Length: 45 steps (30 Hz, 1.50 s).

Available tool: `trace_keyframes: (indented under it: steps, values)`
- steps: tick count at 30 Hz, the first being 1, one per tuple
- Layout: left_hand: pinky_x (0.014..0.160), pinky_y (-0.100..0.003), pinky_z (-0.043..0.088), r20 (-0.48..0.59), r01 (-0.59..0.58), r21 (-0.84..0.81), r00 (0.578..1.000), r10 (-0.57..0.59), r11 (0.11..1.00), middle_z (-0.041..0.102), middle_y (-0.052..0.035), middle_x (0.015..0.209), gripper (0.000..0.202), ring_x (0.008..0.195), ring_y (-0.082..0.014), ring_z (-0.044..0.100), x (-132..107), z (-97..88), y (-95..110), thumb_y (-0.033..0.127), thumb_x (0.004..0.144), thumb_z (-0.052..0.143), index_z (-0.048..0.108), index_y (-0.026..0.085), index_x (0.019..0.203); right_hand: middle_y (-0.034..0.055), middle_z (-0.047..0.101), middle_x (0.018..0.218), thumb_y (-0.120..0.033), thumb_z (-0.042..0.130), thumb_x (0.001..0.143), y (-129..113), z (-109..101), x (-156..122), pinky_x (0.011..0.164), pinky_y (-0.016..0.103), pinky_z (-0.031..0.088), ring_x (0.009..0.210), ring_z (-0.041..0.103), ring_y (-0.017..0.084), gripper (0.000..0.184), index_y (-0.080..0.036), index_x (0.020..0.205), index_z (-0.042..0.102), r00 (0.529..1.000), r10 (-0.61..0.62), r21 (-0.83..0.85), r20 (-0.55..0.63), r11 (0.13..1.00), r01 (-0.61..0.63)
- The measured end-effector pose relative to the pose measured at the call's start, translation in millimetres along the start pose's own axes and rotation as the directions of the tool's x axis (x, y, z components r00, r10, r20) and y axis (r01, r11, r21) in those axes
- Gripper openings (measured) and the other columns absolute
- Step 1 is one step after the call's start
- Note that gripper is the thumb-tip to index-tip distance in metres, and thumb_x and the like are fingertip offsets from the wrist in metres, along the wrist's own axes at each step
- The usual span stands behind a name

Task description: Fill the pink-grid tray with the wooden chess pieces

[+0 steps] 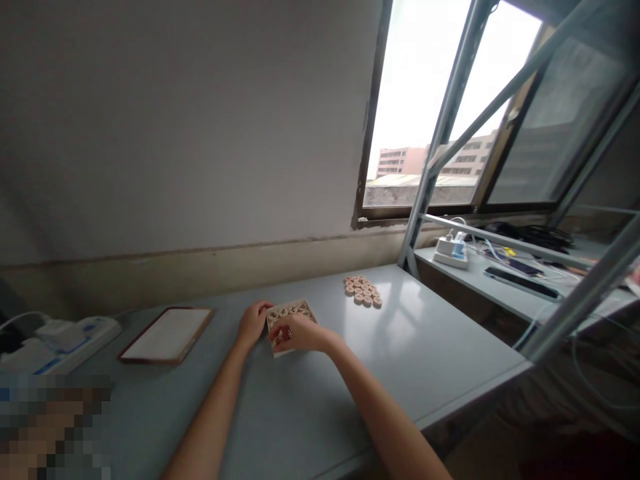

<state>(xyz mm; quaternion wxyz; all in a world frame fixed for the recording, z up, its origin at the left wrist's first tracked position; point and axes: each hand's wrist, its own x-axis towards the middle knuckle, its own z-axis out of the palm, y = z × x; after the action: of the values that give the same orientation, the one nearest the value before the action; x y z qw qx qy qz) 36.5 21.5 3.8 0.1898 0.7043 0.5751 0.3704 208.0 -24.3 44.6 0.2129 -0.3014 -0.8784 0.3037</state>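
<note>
A small square box [295, 311] filled with round wooden game pieces lies on the grey table [425, 340]. My left hand [253, 321] grips the box's left edge with curled fingers. My right hand [295, 335] rests over the box's near part, fingers bent onto the pieces inside. What its fingertips pinch is too small to tell. A loose cluster of several more round wooden pieces [363, 291] lies on the table to the right and farther back.
A flat lid or tray with a dark red rim [167, 335] lies to the left. A power strip [60, 340] sits at far left. A metal frame post [435, 153] and a side shelf with chargers, a phone [520, 283] and cables stand at right, below a window.
</note>
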Motion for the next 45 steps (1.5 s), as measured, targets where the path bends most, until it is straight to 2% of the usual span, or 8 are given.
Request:
trace_keyframes:
  steps: [11,16,24,28,33,36,39,45]
  values:
    - [0.075,-0.029,0.043,-0.005,-0.010,-0.039,1.000,0.010,0.999,0.065,-0.0050,0.080,0.026,0.078,-0.0184,0.058,1.8,-0.2,-1.8,0.023,0.069,0.035,0.061,0.019,0.073,-0.0007,0.061,0.070,-0.022,0.068,0.061,15.7,-1.7,2.5,0.053,0.015,0.039,0.062,0.053,0.009,0.027,-0.017,0.088,0.065,0.995,0.074,0.171,0.060,0.982,-0.084]
    - [0.076,-0.029,0.043,0.028,-0.006,-0.126,1.000,0.010,0.992,0.064,-0.0042,0.082,0.029,0.081,-0.0181,0.058,3.0,-0.8,-2.5,0.023,0.066,0.036,0.062,0.019,0.078,0.0004,0.061,0.073,-0.027,0.065,0.064,33.7,-21.3,-4.5,0.055,0.017,0.040,0.064,0.053,0.010,0.026,-0.017,0.089,0.064,0.972,0.200,0.203,-0.124,0.964,-0.173]
    - [0.073,-0.030,0.046,0.120,0.128,-0.358,0.989,-0.091,0.925,0.064,-0.0041,0.088,0.034,0.084,-0.0197,0.058,7.2,2.1,-9.5,0.034,0.066,0.038,0.061,0.017,0.086,0.0032,0.063,0.082,-0.018,0.060,0.070,84.1,-78.6,-58.1,0.072,0.024,0.039,0.077,0.053,0.013,0.015,-0.016,0.084,0.063,0.757,0.375,-0.128,-0.535,0.850,-0.512]
    - [0.078,-0.030,0.044,0.114,0.129,-0.309,0.989,-0.098,0.942,0.063,-0.0032,0.089,0.033,0.088,-0.0208,0.057,5.5,0.2,-3.9,0.039,0.064,0.046,0.061,0.019,0.086,0.0071,0.059,0.091,-0.015,0.059,0.067,91.1,-87.5,-83.0,0.085,0.035,0.030,0.096,0.043,0.022,0.010,-0.018,0.075,0.064,0.655,0.384,-0.186,-0.651,0.756,-0.628]
    - [0.070,-0.029,0.045,0.109,0.123,-0.304,0.990,-0.094,0.945,0.060,-0.0030,0.085,0.038,0.081,-0.0192,0.057,5.3,1.9,-7.4,0.029,0.060,0.047,0.057,0.018,0.095,0.0078,0.050,0.098,-0.019,0.055,0.068,88.9,-89.2,-96.4,0.079,0.034,0.032,0.095,0.039,0.023,0.015,-0.020,0.082,0.061,0.546,0.329,-0.240,-0.771,0.643,-0.727]
    - [0.068,-0.027,0.045,0.114,0.107,-0.315,0.991,-0.075,0.943,0.058,-0.0034,0.086,0.036,0.079,-0.0176,0.057,5.8,3.0,-9.6,0.026,0.061,0.045,0.056,0.018,0.094,0.0052,0.047,0.095,-0.018,0.054,0.068,77.6,-89.9,-85.9,0.080,0.032,0.032,0.092,0.039,0.020,0.022,-0.021,0.090,0.058,0.580,0.270,-0.238,-0.769,0.721,-0.651]
    - [0.063,-0.025,0.045,0.068,0.074,-0.310,0.996,-0.056,0.948,0.058,-0.0030,0.086,0.043,0.071,-0.0146,0.056,3.9,1.2,-4.0,0.021,0.060,0.046,0.051,0.018,0.103,0.0030,0.045,0.095,-0.017,0.053,0.071,57.9,-83.4,-63.2,0.083,0.029,0.031,0.092,0.039,0.017,0.023,-0.023,0.093,0.056,0.703,0.139,-0.339,-0.697,0.801,-0.494]
    - [0.053,-0.020,0.040,-0.217,0.034,-0.131,0.974,-0.062,0.991,0.053,-0.0003,0.089,0.064,0.053,-0.0065,0.044,-1.9,-3.0,8.1,0.016,0.058,0.051,0.035,0.022,0.119,0.0042,0.043,0.099,-0.023,0.051,0.078,29.6,-48.9,-29.5,0.080,0.029,0.030,0.097,0.035,0.018,0.019,-0.024,0.096,0.056,0.861,0.056,-0.490,-0.506,0.803,-0.340]
